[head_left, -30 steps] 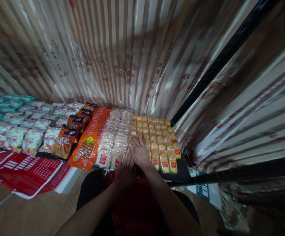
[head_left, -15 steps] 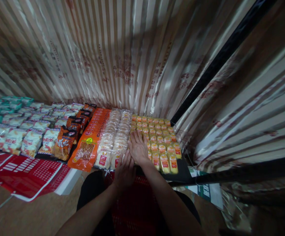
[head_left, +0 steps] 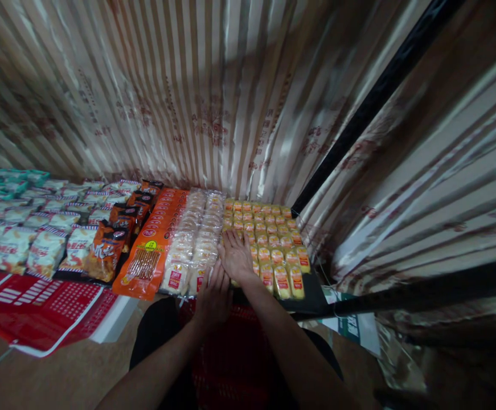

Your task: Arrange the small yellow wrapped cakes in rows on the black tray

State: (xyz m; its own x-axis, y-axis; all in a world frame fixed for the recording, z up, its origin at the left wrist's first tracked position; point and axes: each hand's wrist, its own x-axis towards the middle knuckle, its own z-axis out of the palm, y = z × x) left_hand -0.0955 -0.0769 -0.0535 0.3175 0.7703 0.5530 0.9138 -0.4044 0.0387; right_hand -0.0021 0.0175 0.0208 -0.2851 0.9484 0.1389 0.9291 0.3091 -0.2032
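My left hand (head_left: 213,293) lies with fingers extended at the front end of a row of clear-wrapped pale round snacks (head_left: 200,242). Just beyond it, my right hand (head_left: 236,254) is spread flat over the left part of the small yellow packaged cakes (head_left: 275,256), which are set out in rows. The two hands touch or nearly touch. Neither is closed around anything. To the left of the pale snacks lies a long orange snack packet (head_left: 147,259) with a window showing brown sticks. What is directly under my palms is hidden.
Orange-black snack bags (head_left: 106,250) and white snack bags (head_left: 46,250) stand farther left. A red shopping basket (head_left: 42,304) is below the shelf's front edge. On the right rises a black shelf post (head_left: 350,119). Striped printed sheeting (head_left: 213,102) covers the back.
The view has shifted slightly, so the goods appear a little farther left. My hands keep nearly the same pose over the same packets.
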